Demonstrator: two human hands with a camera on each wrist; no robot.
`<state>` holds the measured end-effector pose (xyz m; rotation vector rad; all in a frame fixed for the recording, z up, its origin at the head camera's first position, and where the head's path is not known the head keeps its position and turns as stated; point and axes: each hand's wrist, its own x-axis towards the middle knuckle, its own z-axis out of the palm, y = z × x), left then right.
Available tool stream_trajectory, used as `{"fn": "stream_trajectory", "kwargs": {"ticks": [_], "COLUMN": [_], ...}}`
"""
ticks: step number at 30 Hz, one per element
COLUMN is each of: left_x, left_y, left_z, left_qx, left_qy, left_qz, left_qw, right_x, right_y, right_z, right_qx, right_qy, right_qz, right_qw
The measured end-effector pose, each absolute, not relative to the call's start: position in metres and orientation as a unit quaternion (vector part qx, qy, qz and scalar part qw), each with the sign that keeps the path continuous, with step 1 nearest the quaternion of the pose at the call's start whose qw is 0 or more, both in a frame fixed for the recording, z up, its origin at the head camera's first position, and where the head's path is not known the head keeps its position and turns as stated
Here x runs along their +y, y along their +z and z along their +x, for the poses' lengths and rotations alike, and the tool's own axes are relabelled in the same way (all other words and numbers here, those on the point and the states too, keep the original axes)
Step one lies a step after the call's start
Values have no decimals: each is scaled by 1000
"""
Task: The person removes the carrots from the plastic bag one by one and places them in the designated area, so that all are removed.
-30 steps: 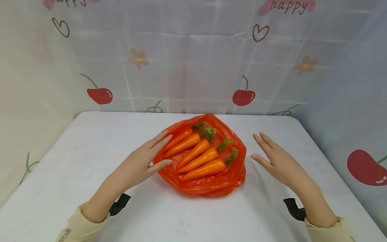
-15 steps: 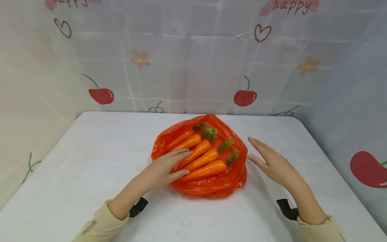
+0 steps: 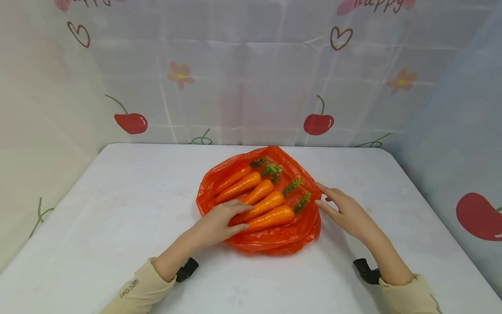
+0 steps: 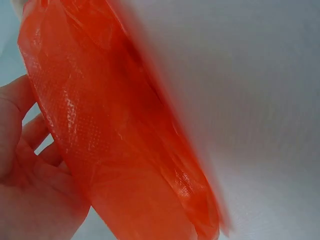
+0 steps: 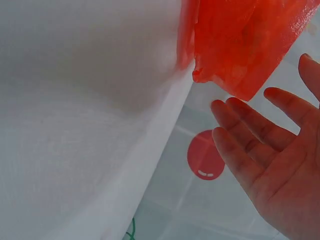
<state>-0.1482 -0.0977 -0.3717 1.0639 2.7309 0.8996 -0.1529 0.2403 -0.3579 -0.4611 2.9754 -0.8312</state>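
An orange-red plastic bag (image 3: 270, 244) lies spread with its mouth up on the white table. Several orange carrots (image 3: 270, 218) with green tops rest in it side by side. My left hand (image 3: 215, 222) reaches over the bag's near left edge, fingers extended above the thin ends of the nearer carrots; whether they touch is hidden. From below, the left wrist view has the bag's side (image 4: 110, 115) in front of part of that hand. At the bag's right edge is my right hand (image 3: 349, 213), its fingers fairly straight and spread, the fingertips at or close to the plastic.
The white tabletop (image 3: 137, 183) surrounds the bag. Behind it hangs a pale curtain (image 3: 243, 87) printed with cherries, hearts and flowers. Similar sheeting stands along the left and right sides. A black strap mount (image 3: 187, 269) is on the left wrist.
My left hand has moved right, from the bag's left edge to over the carrots. My right hand has moved left to the bag's right edge. The bag and carrots stay in place.
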Motion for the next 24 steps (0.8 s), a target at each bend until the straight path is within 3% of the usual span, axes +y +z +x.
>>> {"fn": "stream_trajectory", "kwargs": {"ticks": [24], "left_x": [-84], "left_y": [-376], "left_z": [-139], "left_qx": [917], "left_qy": [173], "left_qz": [359], "left_qw": [35], "right_x": [234], "right_y": [-371], "right_z": [-161], "right_qx": [928], "right_qy": [-340], "right_qz": [-137], "right_qw": [-63]}}
